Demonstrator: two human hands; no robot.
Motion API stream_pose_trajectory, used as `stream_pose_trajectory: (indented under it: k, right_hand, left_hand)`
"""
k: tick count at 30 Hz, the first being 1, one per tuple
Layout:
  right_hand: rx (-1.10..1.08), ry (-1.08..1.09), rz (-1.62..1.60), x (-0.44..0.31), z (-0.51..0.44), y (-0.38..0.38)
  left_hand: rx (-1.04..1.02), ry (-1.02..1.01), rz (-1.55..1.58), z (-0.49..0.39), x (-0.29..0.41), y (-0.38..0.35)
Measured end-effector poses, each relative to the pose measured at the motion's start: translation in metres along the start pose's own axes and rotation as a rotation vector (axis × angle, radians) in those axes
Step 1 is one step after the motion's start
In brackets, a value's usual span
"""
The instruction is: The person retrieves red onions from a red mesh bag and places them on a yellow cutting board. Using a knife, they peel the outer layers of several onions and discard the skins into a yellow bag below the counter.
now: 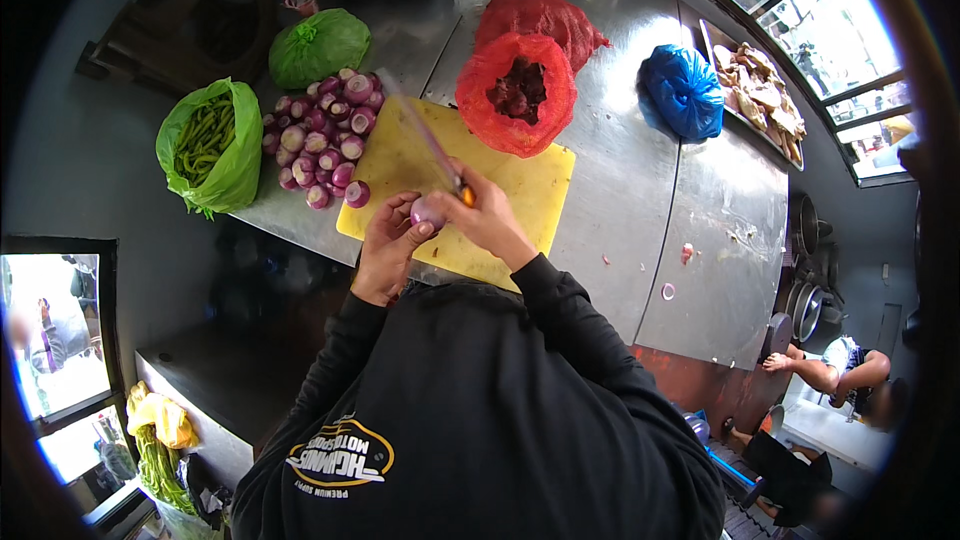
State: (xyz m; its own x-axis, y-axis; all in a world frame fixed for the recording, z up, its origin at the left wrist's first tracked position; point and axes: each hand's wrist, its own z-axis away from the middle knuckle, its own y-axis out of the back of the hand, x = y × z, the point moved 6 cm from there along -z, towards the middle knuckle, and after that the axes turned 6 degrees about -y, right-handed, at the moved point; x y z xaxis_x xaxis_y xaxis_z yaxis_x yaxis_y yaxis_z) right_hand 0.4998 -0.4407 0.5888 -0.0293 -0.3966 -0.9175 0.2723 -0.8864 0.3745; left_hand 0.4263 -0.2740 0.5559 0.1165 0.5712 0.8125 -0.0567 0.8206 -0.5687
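My left hand (391,244) holds a red onion (427,214) above the near edge of a yellow cutting board (517,187). My right hand (487,217) grips the orange handle of a knife (420,124), its long blade blurred and pointing away to the upper left; the right fingers are against the onion. A pile of red onions with cut ends (319,131) lies left of the board, one of them at the board's left edge. An open red mesh bag (555,116) with dark onions inside overlaps the board's far right corner.
Green chillies fill an open green plastic bag (247,180) at left; a tied green bag (322,49) stands behind. Right on the steel table (600,202) are a blue bag (684,94) and a tray of meat pieces (757,97). Other people (840,371) are at lower right.
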Motion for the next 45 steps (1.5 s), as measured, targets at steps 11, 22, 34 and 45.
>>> stream_pose_trajectory:
  k: [11,22,34,45]
  right_hand:
    - [-0.056,-0.143,-0.117,0.006,0.017,0.010]
    - [-0.180,-0.033,-0.361,0.013,0.023,-0.006]
    - [-0.130,-0.082,-0.247,0.034,0.016,0.006]
    - [0.040,-0.202,0.028,0.060,0.028,0.007]
  left_hand:
    - [0.020,0.081,0.188,0.007,-0.006,0.000]
    - [-0.011,0.136,0.377,0.002,-0.004,-0.007]
    - [0.045,0.134,0.257,0.013,-0.005,0.001]
    - [0.284,0.052,0.364,0.003,-0.018,0.034]
